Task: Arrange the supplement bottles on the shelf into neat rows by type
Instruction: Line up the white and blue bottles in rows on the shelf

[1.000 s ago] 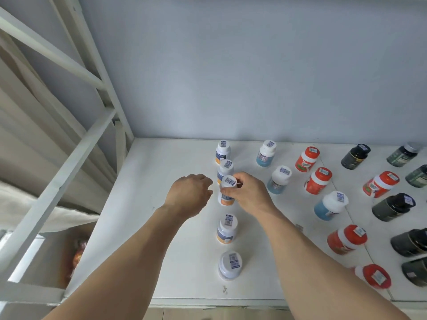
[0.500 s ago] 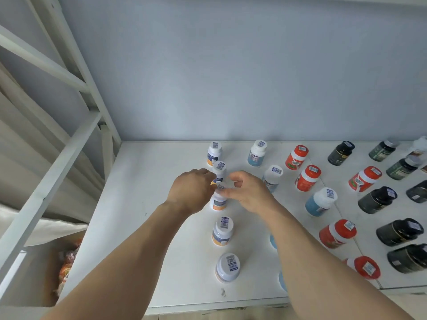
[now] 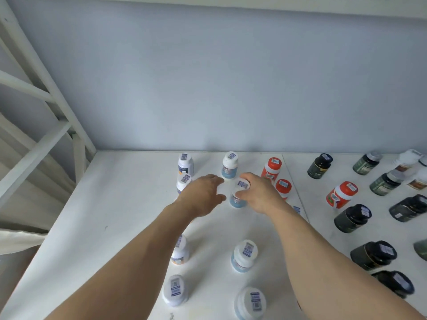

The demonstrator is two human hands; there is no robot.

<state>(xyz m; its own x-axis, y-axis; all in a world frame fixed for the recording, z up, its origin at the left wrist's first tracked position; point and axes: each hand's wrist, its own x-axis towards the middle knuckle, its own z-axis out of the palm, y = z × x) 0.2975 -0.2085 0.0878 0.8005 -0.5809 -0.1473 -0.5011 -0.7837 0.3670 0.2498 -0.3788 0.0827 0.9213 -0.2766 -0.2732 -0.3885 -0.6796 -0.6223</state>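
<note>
Both hands shifted right since prev frame: right hand now grips blue bottle in 2nd row on shelf; left hand just beside it, fingers loose, holding nothing

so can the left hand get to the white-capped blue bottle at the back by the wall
Probably yes. The left hand is open and holds nothing, and the white-capped blue bottle stands just beyond its fingertips with bare white shelf between them; the right hand grips a different bottle nearby.
</note>
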